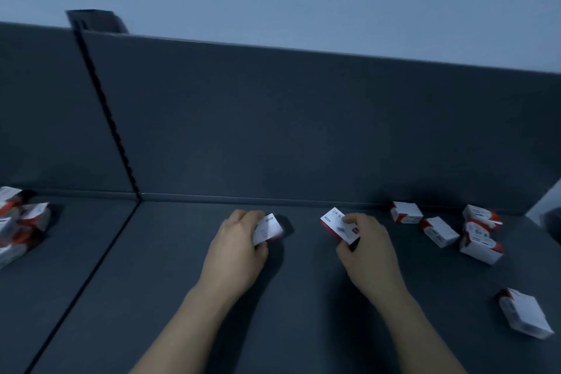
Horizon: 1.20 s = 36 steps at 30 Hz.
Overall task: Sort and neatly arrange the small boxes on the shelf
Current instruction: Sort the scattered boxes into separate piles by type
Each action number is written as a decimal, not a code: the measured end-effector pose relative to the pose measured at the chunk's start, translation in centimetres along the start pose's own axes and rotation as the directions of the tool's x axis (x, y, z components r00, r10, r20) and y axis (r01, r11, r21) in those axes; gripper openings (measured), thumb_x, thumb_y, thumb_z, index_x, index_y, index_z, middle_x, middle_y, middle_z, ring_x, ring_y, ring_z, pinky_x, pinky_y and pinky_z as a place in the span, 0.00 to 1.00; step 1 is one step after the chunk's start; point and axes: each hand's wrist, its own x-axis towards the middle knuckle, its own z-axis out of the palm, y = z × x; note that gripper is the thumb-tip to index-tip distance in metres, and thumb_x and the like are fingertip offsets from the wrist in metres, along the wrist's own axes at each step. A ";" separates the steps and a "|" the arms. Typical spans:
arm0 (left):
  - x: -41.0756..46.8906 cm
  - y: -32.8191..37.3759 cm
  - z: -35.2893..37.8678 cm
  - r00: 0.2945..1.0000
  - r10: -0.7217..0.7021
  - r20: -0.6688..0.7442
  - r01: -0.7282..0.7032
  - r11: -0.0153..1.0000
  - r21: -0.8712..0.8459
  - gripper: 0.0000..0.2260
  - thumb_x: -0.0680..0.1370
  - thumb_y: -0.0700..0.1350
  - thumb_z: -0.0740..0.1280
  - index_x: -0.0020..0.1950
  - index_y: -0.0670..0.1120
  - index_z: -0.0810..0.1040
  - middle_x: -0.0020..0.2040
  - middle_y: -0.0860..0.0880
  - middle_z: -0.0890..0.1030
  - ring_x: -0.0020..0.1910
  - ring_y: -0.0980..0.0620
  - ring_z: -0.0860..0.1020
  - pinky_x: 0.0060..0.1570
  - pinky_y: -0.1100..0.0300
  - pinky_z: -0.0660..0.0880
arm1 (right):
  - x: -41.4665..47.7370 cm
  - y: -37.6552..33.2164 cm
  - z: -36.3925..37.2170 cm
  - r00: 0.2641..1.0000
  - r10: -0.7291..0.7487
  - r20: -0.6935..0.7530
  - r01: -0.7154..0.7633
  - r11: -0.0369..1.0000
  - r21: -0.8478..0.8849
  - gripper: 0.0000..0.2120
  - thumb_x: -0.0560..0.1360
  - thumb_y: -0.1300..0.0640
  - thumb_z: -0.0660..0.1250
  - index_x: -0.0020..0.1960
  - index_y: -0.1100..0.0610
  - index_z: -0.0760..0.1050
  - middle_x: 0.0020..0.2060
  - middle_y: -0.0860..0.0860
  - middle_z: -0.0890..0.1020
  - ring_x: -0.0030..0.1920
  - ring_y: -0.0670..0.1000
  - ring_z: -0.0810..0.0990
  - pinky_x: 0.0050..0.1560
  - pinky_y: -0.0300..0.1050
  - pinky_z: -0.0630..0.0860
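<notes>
Two hands work on a dark grey shelf (pixel 303 297). My left hand (pixel 235 252) grips a small white and red box (pixel 268 229) at the middle of the shelf. To its right, my right hand (pixel 368 252) pinches a second white and red box (pixel 337 225), tilted, with print on its top face. Several loose boxes of the same kind lie at the right: one by the back wall (pixel 405 212), one beside it (pixel 440 231), a small heap (pixel 481 232), and one nearer the front (pixel 525 317).
A bunch of the same boxes (pixel 18 222) sits at the far left, past a dark seam (pixel 91 264) that divides the shelf. A grey back panel (pixel 303 130) rises behind. A pale upright edge (pixel 546 203) stands at the far right.
</notes>
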 end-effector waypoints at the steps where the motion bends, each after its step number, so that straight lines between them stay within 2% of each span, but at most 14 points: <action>1: -0.4 -0.7 -1.1 1.000 -0.019 -0.013 0.019 1.000 0.007 0.15 0.73 0.41 0.65 0.58 0.51 0.75 0.52 0.55 0.73 0.49 0.54 0.73 0.40 0.62 0.68 | -0.1 -1.2 0.7 0.999 -0.034 0.001 0.034 0.999 0.021 0.17 0.70 0.66 0.65 0.57 0.52 0.73 0.51 0.40 0.73 0.53 0.46 0.70 0.46 0.35 0.65; 5: -2.3 -4.3 -6.1 0.992 -0.086 -0.087 0.089 0.996 0.025 0.14 0.71 0.42 0.66 0.56 0.52 0.76 0.50 0.57 0.71 0.46 0.56 0.72 0.35 0.66 0.66 | -1.2 -6.8 4.0 0.989 -0.147 0.035 0.143 0.986 0.089 0.16 0.68 0.65 0.65 0.54 0.52 0.74 0.50 0.41 0.76 0.51 0.46 0.72 0.47 0.39 0.69; 10: -5.5 -10.1 -13.8 0.972 -0.160 -0.174 0.174 0.983 0.065 0.16 0.72 0.43 0.66 0.59 0.52 0.75 0.51 0.56 0.70 0.48 0.54 0.73 0.42 0.63 0.69 | -4.3 -14.7 9.3 0.955 -0.297 0.018 0.289 0.939 0.185 0.17 0.66 0.68 0.68 0.52 0.54 0.75 0.46 0.43 0.77 0.49 0.48 0.73 0.46 0.38 0.70; 13: -7.7 -14.0 -18.5 0.955 -0.194 -0.226 0.219 0.972 0.088 0.17 0.71 0.44 0.67 0.60 0.52 0.76 0.52 0.55 0.70 0.49 0.54 0.73 0.44 0.62 0.70 | -6.3 -19.7 12.7 0.947 -0.315 0.060 0.295 0.929 0.224 0.17 0.67 0.68 0.68 0.52 0.53 0.75 0.47 0.43 0.77 0.50 0.47 0.73 0.48 0.35 0.68; 16: -9.9 -17.8 -23.1 0.938 -0.220 -0.268 0.260 0.958 0.124 0.19 0.71 0.43 0.67 0.62 0.53 0.75 0.54 0.55 0.69 0.47 0.54 0.72 0.42 0.62 0.69 | -8.2 -24.7 15.7 0.934 -0.341 0.103 0.309 0.919 0.245 0.17 0.68 0.66 0.68 0.54 0.52 0.74 0.49 0.42 0.76 0.52 0.46 0.72 0.49 0.34 0.66; 20: -12.6 -22.7 -28.3 0.914 -0.270 -0.303 0.334 0.924 0.185 0.21 0.73 0.45 0.67 0.66 0.52 0.72 0.59 0.53 0.71 0.54 0.51 0.72 0.44 0.59 0.71 | -10.6 -30.5 19.3 0.904 -0.396 0.160 0.344 0.897 0.277 0.17 0.69 0.65 0.67 0.55 0.50 0.74 0.50 0.41 0.75 0.53 0.44 0.71 0.50 0.36 0.66; 23: -14.1 -25.9 -31.5 0.895 -0.310 -0.320 0.385 0.901 0.203 0.21 0.74 0.46 0.66 0.67 0.52 0.71 0.58 0.52 0.71 0.55 0.51 0.71 0.47 0.57 0.72 | -12.0 -33.9 22.0 0.878 -0.426 0.220 0.355 0.885 0.300 0.17 0.70 0.63 0.67 0.55 0.48 0.73 0.51 0.40 0.74 0.54 0.43 0.70 0.52 0.37 0.68; 25: -14.8 -27.8 -33.4 0.874 -0.338 -0.350 0.418 0.889 0.186 0.19 0.74 0.45 0.66 0.65 0.51 0.73 0.57 0.52 0.72 0.54 0.51 0.72 0.47 0.59 0.71 | -12.5 -36.1 23.7 0.857 -0.452 0.248 0.371 0.874 0.313 0.17 0.70 0.63 0.67 0.56 0.49 0.73 0.51 0.40 0.74 0.55 0.43 0.70 0.55 0.39 0.69; 28: -15.2 -30.6 -35.8 0.832 -0.382 -0.402 0.479 0.860 0.174 0.18 0.74 0.45 0.66 0.63 0.52 0.73 0.55 0.53 0.72 0.52 0.52 0.72 0.46 0.59 0.71 | -12.6 -39.4 26.3 0.818 -0.504 0.278 0.409 0.849 0.335 0.16 0.70 0.62 0.68 0.56 0.50 0.74 0.50 0.39 0.73 0.55 0.44 0.71 0.53 0.39 0.69; 31: -15.1 -33.4 -37.9 0.791 -0.420 -0.445 0.532 0.831 0.162 0.17 0.73 0.45 0.67 0.62 0.50 0.74 0.54 0.53 0.72 0.50 0.52 0.73 0.45 0.59 0.71 | -12.3 -42.4 28.9 0.784 -0.533 0.318 0.412 0.830 0.376 0.16 0.71 0.62 0.68 0.56 0.50 0.74 0.52 0.39 0.74 0.53 0.45 0.73 0.54 0.43 0.73; 34: -14.2 -36.4 -40.0 0.751 -0.463 -0.471 0.586 0.796 0.152 0.18 0.73 0.45 0.68 0.63 0.49 0.74 0.56 0.52 0.72 0.51 0.50 0.74 0.47 0.56 0.74 | -11.4 -45.1 31.6 0.758 -0.559 0.335 0.431 0.816 0.386 0.16 0.71 0.62 0.67 0.56 0.50 0.74 0.54 0.40 0.75 0.56 0.44 0.72 0.55 0.40 0.71; 36: -13.3 -38.3 -41.2 0.718 -0.484 -0.500 0.624 0.766 0.155 0.18 0.74 0.47 0.68 0.63 0.49 0.74 0.56 0.51 0.72 0.51 0.50 0.74 0.45 0.56 0.74 | -10.6 -46.8 33.3 0.745 -0.576 0.336 0.445 0.805 0.392 0.15 0.71 0.62 0.67 0.56 0.50 0.74 0.53 0.40 0.75 0.56 0.44 0.72 0.55 0.38 0.70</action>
